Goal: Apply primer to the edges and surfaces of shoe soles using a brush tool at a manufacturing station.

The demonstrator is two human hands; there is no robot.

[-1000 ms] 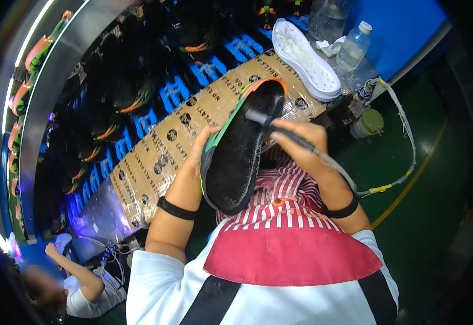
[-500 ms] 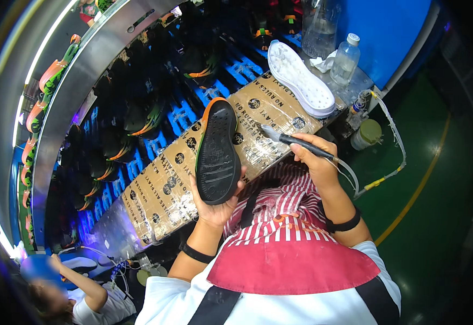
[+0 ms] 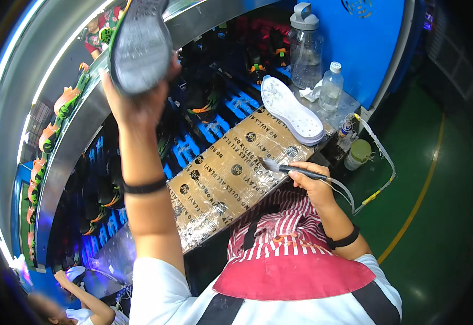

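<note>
My left arm reaches up to the far left, and my left hand (image 3: 139, 105) is closed around the heel end of a black shoe sole (image 3: 141, 51). Motion smears that hand a little; a sliver of green shows along the sole's edge. At the near edge of the cardboard-covered bench (image 3: 214, 181), my right hand (image 3: 313, 184) grips a black-handled brush (image 3: 308, 174). Its bristles point left, just over the bench, and a thin clear tube runs from the handle's back end. A white shoe sole (image 3: 290, 111) rests at the bench's right end.
Blue racks (image 3: 190, 149) with dark shoe uppers stand behind the bench. Near the white sole are a clear bottle (image 3: 331, 89), a large jug (image 3: 305, 54) and a pale-lidded container (image 3: 359, 154). Orange-green shoe parts (image 3: 47, 138) line a curved metal ledge. A co-worker (image 3: 79, 306) sits lower left.
My left hand has carried the black sole from above the bench up and left, toward the metal ledge. My right hand keeps the brush near the bench, slightly lower in view.
</note>
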